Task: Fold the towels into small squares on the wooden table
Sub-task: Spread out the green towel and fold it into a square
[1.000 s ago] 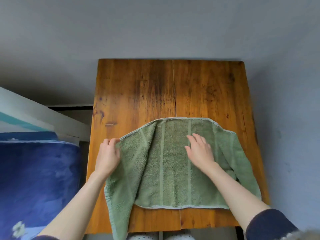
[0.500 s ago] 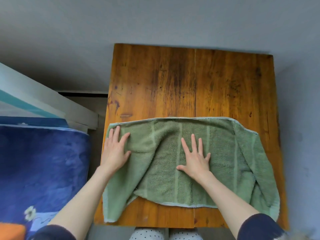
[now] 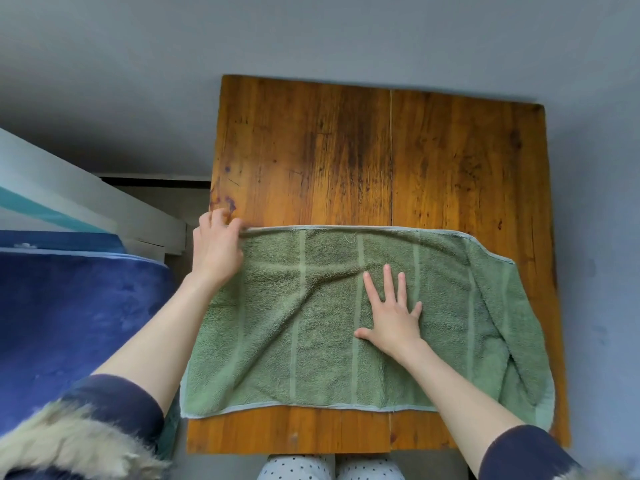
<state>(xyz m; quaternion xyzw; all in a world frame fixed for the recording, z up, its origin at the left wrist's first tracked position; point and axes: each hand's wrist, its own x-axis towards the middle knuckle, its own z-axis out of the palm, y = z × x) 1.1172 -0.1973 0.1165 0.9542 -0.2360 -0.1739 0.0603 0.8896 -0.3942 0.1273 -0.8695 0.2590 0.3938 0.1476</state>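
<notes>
Left hand (image 3: 217, 251) pinches green towel's (image 3: 311, 341) far-left corner | right hand (image 3: 393, 311) flat, fingers spread, mid-towel | wooden table (image 3: 346, 150)

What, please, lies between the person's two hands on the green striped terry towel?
In the head view, only towel lies between the left hand and right hand: rumpled green terry with pale stripes.

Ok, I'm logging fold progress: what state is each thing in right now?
green towel: folded once, spread on the table, wrinkled, right end bunched
left hand: pinching the towel's far left corner
right hand: flat, fingers spread, pressing the towel's middle
wooden table: far half bare
</notes>
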